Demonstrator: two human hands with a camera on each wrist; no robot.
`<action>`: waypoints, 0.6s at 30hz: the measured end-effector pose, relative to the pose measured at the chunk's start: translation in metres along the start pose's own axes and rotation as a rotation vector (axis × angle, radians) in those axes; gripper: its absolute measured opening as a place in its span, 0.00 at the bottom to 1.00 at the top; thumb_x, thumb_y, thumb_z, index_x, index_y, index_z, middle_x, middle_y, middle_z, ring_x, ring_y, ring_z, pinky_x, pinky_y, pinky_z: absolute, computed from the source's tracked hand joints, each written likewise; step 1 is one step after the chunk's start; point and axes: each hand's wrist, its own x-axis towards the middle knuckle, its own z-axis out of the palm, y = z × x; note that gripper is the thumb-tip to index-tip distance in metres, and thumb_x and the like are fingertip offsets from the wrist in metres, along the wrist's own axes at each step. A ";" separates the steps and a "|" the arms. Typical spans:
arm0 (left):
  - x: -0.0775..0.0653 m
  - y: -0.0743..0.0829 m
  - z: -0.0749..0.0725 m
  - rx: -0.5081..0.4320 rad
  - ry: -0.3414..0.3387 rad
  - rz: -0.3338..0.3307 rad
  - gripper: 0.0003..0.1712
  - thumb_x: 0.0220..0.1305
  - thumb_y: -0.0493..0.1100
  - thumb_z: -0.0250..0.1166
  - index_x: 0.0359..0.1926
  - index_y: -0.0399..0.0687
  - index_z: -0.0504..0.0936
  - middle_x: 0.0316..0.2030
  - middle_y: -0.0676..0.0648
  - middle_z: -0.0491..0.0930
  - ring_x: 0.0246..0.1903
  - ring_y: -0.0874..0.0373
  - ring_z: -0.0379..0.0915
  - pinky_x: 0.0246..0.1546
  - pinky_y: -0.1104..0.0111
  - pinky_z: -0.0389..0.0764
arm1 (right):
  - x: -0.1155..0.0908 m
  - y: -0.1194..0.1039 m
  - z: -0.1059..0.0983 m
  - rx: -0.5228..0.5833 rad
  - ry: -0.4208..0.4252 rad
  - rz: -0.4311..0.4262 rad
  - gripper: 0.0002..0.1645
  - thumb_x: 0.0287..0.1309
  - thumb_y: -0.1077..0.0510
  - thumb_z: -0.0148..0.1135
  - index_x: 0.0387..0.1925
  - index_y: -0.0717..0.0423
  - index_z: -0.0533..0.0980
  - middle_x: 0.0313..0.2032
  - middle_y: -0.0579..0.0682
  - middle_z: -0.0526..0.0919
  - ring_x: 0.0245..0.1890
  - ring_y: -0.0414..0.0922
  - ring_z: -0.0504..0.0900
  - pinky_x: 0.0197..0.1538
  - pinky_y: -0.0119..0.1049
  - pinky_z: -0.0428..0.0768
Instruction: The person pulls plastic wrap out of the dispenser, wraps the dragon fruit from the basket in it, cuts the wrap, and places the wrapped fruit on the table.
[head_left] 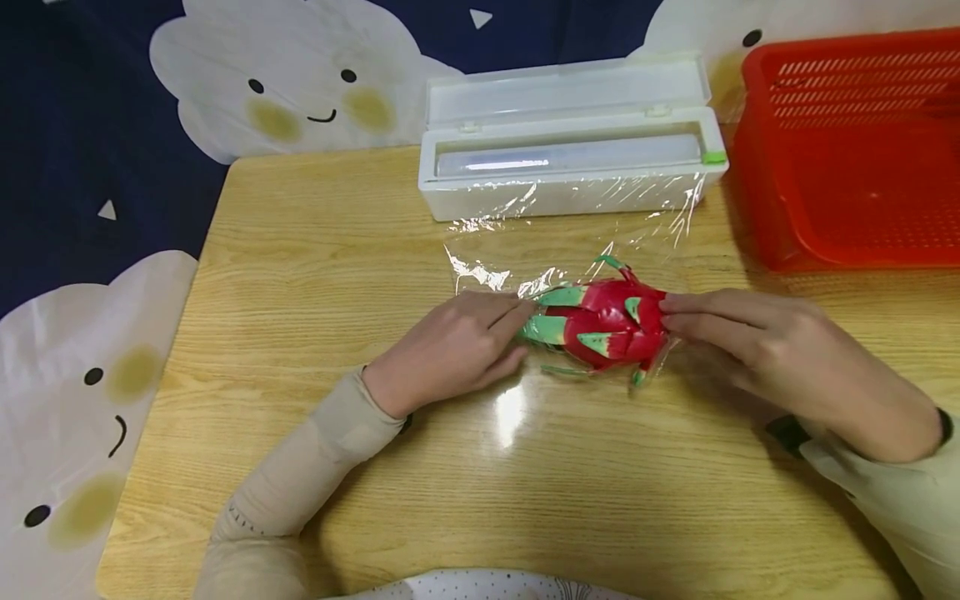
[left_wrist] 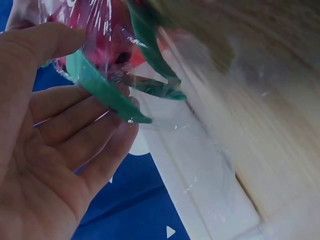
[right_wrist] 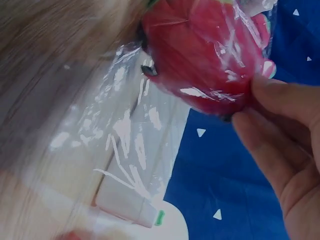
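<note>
A red dragon fruit (head_left: 617,321) with green leaf tips lies on its side between both hands, with clear cling film (head_left: 495,271) over it. My left hand (head_left: 457,342) holds the leafy end; in the left wrist view its thumb (left_wrist: 62,40) lies on the film and the fingers curve round the far side, near the green tips (left_wrist: 107,95). At the opposite, rounded end, my right hand (head_left: 772,342) pinches the fruit (right_wrist: 205,55) through the film between thumb and fingers. The film runs back from the fruit to a white dispenser box (head_left: 480,200).
The dispenser's lid (head_left: 562,93) stands raised at the back, with the film roll (head_left: 570,156) inside and a green slider (head_left: 714,157) at its right end. A red plastic basket (head_left: 772,200) sits at the right back of the wooden table (head_left: 300,242). Cloud-patterned cloth (head_left: 300,75) hangs behind.
</note>
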 end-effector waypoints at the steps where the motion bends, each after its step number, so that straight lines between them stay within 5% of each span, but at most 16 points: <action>1: 0.000 0.000 0.001 0.001 -0.003 -0.001 0.29 0.70 0.49 0.66 0.63 0.34 0.79 0.55 0.40 0.87 0.55 0.48 0.86 0.61 0.58 0.85 | 0.000 0.000 0.000 0.007 -0.010 0.005 0.38 0.81 0.39 0.38 0.42 0.58 0.88 0.46 0.54 0.91 0.41 0.51 0.91 0.68 0.19 0.66; 3: 0.000 0.001 0.001 0.004 -0.004 -0.003 0.29 0.70 0.49 0.66 0.64 0.33 0.78 0.56 0.39 0.86 0.56 0.48 0.85 0.62 0.58 0.84 | 0.001 0.002 -0.001 0.016 -0.023 0.014 0.37 0.82 0.40 0.37 0.41 0.57 0.87 0.46 0.53 0.91 0.41 0.50 0.90 0.71 0.14 0.55; 12: 0.000 0.002 0.002 0.018 0.005 -0.005 0.27 0.71 0.48 0.64 0.62 0.33 0.79 0.53 0.40 0.87 0.53 0.48 0.87 0.59 0.58 0.86 | 0.005 0.003 0.008 0.036 0.068 -0.005 0.30 0.81 0.47 0.43 0.36 0.59 0.85 0.40 0.53 0.90 0.37 0.50 0.90 0.72 0.12 0.57; 18: 0.001 0.001 0.004 0.028 0.026 0.000 0.21 0.70 0.38 0.59 0.60 0.35 0.81 0.51 0.42 0.88 0.53 0.50 0.87 0.60 0.60 0.85 | 0.007 -0.002 0.014 0.062 0.175 0.087 0.33 0.78 0.39 0.50 0.36 0.61 0.87 0.36 0.54 0.90 0.34 0.49 0.87 0.69 0.11 0.62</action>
